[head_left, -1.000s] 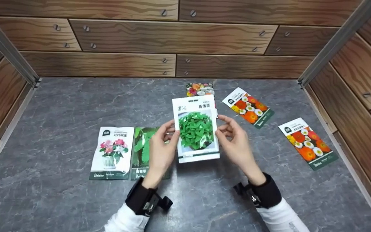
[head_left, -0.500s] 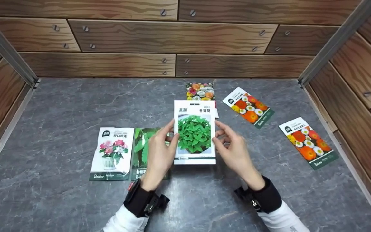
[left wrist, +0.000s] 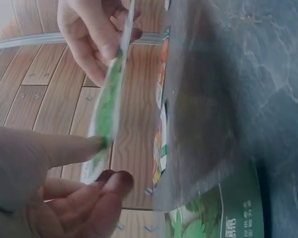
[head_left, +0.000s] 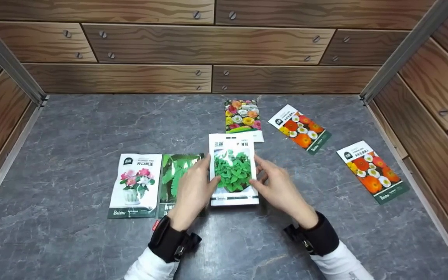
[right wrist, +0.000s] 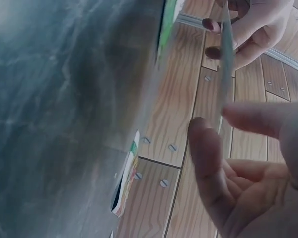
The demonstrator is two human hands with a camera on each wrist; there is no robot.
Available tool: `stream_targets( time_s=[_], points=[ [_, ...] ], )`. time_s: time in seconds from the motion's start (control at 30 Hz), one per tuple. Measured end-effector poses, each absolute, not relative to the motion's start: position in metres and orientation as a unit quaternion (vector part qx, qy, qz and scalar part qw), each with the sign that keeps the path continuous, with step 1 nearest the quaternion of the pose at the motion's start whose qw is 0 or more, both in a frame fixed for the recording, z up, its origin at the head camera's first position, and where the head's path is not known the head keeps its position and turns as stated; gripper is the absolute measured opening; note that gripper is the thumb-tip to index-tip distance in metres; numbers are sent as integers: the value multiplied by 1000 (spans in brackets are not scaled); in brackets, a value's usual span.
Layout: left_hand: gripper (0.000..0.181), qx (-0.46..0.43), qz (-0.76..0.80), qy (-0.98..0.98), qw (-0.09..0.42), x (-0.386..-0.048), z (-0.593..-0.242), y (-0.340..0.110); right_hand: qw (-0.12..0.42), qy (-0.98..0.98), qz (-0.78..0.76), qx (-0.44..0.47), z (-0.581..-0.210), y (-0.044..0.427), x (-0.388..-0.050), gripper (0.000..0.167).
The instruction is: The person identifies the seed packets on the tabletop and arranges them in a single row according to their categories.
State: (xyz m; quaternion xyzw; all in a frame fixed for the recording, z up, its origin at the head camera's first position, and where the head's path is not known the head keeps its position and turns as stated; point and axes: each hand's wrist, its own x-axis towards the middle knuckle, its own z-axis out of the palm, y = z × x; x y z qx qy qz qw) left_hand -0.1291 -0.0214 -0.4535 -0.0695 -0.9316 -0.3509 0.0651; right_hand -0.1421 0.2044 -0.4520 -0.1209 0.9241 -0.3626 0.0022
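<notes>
A white seed packet (head_left: 233, 196) with a photo of a leafy green plant is held between both hands in front of the person. My left hand (head_left: 193, 188) pinches its left edge, thumb on the front and fingers behind. On the right edge, the thumb and fingers of my right hand (head_left: 280, 186) do the same. Both wrist views show the packet (left wrist: 108, 101) edge-on, raised off the tabletop. Under and beside the left hand lies a packet with green leaves (head_left: 171, 175), partly covered. Just beyond the held packet is one with many-coloured flowers (head_left: 242, 114).
At left lies a white packet with pink potted flowers (head_left: 136, 182). Two packets with orange and white flowers lie at right, a farther one (head_left: 300, 129) and a nearer one (head_left: 372, 172). Wood-patterned walls (head_left: 208, 43) enclose the grey marbled tabletop (head_left: 80, 128).
Both hands have brought the green plant packet down and nearer the person, leaning it back. More of the many-coloured flower packet behind it shows. The other packets lie where they were.
</notes>
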Motion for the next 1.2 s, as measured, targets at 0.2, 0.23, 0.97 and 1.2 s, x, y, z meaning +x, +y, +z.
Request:
stream_targets(
  time_s=[0.2,0.23,0.97,1.2],
  points=[
    [74,-70,-316,-946,27,-130,-459,-19,30,936,-332,-117,-457,205,-143,71],
    [74,-70,-310,-948,26,-130,-459,-18,36,938,-325,-116,-459,206,-144,73],
    [47,-177,-138,-974,-26,-121,-477,-4,120,957,-185,-186,-471,204,-136,82],
    [68,-186,-130,-971,-72,-121,-472,-9,156,946,-179,-220,-473,209,-137,83]
  ],
)
